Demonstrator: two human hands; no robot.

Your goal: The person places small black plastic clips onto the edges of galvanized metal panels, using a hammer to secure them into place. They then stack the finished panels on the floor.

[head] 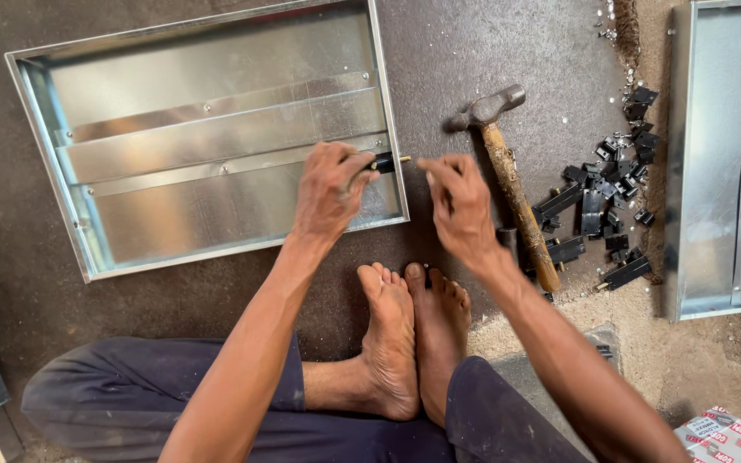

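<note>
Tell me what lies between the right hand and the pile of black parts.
In the head view, a hammer lies on the floor between the right hand and the pile of black parts, its wooden handle running toward the person.

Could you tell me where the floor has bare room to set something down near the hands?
Bare floor lies between the metal frame and the hammer, above the right hand, and below the frame beside the left hand forearm. Right of the hammer it is crowded with black clips.
</note>
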